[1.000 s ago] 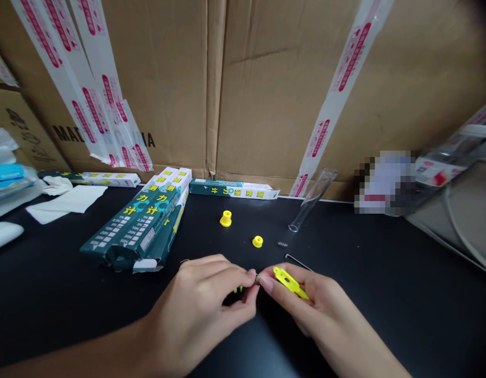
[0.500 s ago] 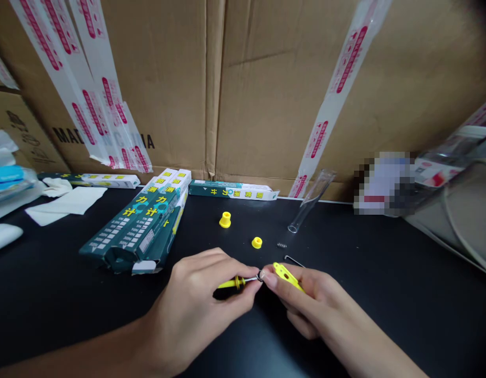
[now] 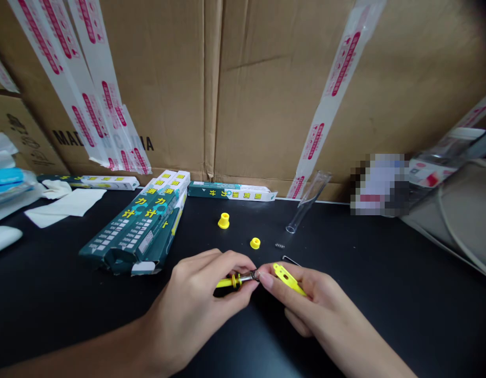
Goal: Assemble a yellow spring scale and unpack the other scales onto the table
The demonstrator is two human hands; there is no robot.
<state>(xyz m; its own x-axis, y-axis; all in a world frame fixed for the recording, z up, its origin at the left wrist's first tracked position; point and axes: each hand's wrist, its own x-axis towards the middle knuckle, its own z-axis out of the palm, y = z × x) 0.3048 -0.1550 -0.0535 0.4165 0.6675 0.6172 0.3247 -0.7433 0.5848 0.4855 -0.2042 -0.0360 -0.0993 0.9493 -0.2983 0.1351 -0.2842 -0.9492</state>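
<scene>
A yellow-handled rod [image 3: 235, 282] is pinched in the left hand [image 3: 191, 307]; a flat yellow plastic piece [image 3: 288, 279] is pinched in the right hand [image 3: 317, 304], just beside it; green cardboard boxes [image 3: 136, 223] lie far left, contents hidden.

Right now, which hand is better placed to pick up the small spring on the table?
Probably the right hand: it sits closer to the spring, though it holds a yellow plastic piece; the left hand grips a yellow-handled rod.

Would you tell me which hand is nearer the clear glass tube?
Right hand: in front of the glass tube. The left hand is farther off, in front of it and to its left.
</scene>
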